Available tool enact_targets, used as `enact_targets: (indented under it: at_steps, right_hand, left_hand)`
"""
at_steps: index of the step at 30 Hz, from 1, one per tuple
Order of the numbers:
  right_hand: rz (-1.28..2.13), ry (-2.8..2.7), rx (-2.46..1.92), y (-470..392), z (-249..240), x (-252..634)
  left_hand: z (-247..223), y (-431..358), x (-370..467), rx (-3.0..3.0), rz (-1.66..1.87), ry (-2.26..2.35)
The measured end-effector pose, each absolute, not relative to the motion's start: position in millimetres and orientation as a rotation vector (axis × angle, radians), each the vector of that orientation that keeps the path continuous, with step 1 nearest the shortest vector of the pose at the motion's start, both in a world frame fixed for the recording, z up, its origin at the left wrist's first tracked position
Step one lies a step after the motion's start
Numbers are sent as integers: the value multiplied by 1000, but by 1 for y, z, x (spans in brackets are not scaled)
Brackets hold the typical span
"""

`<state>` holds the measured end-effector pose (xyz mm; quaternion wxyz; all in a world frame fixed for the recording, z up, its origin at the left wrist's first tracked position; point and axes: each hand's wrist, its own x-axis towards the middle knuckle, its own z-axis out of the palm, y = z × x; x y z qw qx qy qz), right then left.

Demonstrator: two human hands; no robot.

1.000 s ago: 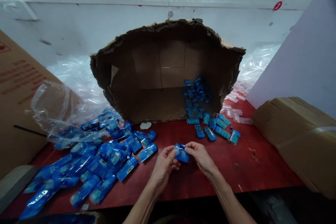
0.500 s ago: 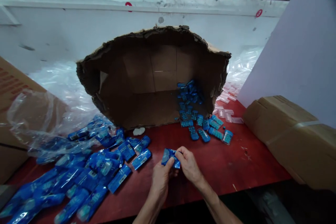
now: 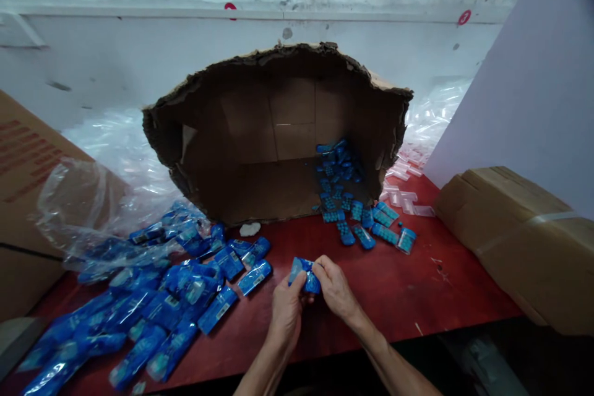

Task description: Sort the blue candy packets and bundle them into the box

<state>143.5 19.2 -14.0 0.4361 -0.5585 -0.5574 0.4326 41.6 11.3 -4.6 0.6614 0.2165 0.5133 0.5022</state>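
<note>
A blue shiny packet [image 3: 304, 268] is held just above the red table, between both hands. My left hand [image 3: 288, 298] closes round its lower left side, thumb on top. My right hand [image 3: 334, 284] pinches its right edge between thumb and fingers. The packet looks crumpled, and what it contains is hidden. To the left of my hands lies a heap of similar blue packets [image 3: 171, 306], the nearest one [image 3: 255, 277] close to my left hand. Beyond my right hand lie several small clear containers with blue pellets [image 3: 384, 234].
A large cardboard box [image 3: 250, 192] with a torn rim lies open toward me, more blue containers inside. Clear plastic bags [image 3: 106, 210] lie on the left. Empty clear tubes [image 3: 408, 201] lie at the right rear. A closed carton [image 3: 524, 241] bounds the red table [image 3: 371, 315] at right.
The packet has become more bent and bunched between my fingers. My hands stay in nearly the same place, while the whole view has shifted slightly.
</note>
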Motion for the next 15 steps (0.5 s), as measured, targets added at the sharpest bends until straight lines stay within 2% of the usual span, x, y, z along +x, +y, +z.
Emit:
enact_targets:
  at_steps: [7,15]
  right_hand:
    - [1147,-1407,-1305,22,-10,150]
    - [1208,-1290,-1320,18,-14,139]
  left_hand:
    - [-9,12,36,587,1051,1193]
    - [-3,10,43,496,1156,1167]
